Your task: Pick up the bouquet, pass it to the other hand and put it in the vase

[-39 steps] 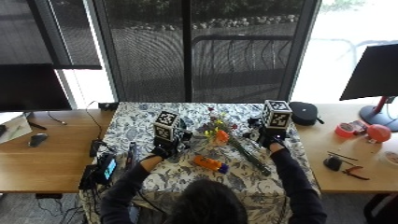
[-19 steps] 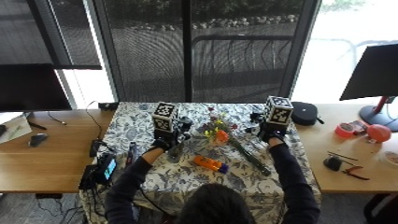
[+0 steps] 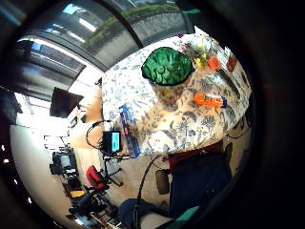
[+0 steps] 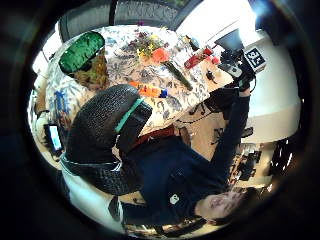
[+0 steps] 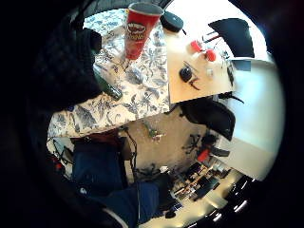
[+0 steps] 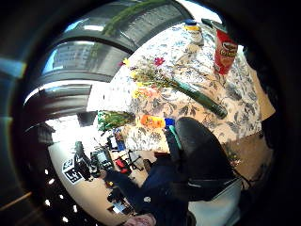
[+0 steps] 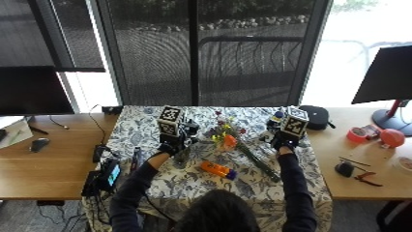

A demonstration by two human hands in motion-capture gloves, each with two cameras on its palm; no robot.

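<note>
Bouquet [image 7: 241,150] lies untouched on the tabletop [image 7: 193,186], right of the vase [image 7: 182,153]. Both arms have stretched further forward: left hand [image 7: 169,145] by the vase, right hand [image 7: 283,141] beyond the stems, grips unreadable. Pickup hasn't begun.

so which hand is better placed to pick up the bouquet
Probably the right. The bouquet lies on the tablecloth with its dark stems running toward the right hand, while its flowers point toward the left hand, which is over by the vase. Neither hand holds it yet.
</note>
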